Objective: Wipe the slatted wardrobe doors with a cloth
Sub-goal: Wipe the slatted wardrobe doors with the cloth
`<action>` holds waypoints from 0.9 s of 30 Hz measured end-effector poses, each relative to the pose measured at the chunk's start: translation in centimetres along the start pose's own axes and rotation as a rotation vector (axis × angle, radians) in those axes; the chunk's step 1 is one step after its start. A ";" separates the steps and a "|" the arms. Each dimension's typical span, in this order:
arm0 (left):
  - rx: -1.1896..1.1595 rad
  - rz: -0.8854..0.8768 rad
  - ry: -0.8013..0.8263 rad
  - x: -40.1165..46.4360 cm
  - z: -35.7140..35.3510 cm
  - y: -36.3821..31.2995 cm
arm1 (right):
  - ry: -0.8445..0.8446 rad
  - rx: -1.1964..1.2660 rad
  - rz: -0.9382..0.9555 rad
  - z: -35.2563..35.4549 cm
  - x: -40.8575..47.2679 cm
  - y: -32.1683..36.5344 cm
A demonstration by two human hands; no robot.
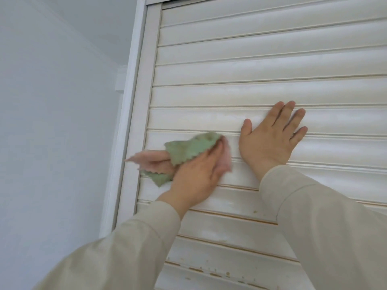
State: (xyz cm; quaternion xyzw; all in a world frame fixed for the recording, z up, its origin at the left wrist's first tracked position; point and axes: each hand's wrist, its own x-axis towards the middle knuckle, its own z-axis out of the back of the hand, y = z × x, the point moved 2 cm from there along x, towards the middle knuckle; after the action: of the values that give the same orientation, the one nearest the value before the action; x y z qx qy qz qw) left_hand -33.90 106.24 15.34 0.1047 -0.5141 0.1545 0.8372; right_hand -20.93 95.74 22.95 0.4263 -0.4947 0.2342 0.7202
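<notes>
Two beige sleeves [129, 243] enter from the lower edge, both arms raised toward the slatted door [251, 70], which serves as the reference throughout.

Left hand [194, 176]: laid on the door's lower left slats, close to the door's left stile. It holds the cloth [188, 150] against the slats, the fingers hidden under the fabric; how far they curl cannot be told, and the hand and cloth are motion-blurred. The cloth is green on one face and pink on the other, with a scalloped edge. It is bunched, and its loose corners spill leftward over the stile [144, 114] and below the hand.

Right hand [270, 141]: flat against the door just right of the cloth, palm on the slats, fingers straight and slightly spread, pointing up and to the right, thumb out toward the cloth. It holds nothing.

Door surface: cream-white horizontal slats. Those below the hands show brownish lines along their edges and small spots [227, 274] of chipped or marked finish near the bottom of the view. The slats above the hands look even in tone.

Beyond the stile, left of the door, a pale wall [52, 122] meets the ceiling [94, 19].
</notes>
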 end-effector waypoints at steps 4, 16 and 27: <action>-0.055 -0.074 -0.021 -0.3 0.6 2.2 | 0.033 -0.006 0.023 0.1 0.0 -0.1; -0.167 0.014 0.252 0.1 -1.0 -3.4 | 0.166 -0.075 0.272 3.3 0.6 -2.6; 0.133 0.074 0.156 0.9 -3.5 -10.7 | 0.345 -0.269 0.642 7.9 3.4 -5.8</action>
State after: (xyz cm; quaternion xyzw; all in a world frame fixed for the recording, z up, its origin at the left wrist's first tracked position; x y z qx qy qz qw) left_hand -26.68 97.60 14.37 0.1288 -0.4394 0.2268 0.8596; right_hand -19.26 85.68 25.01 0.1059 -0.5009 0.4490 0.7323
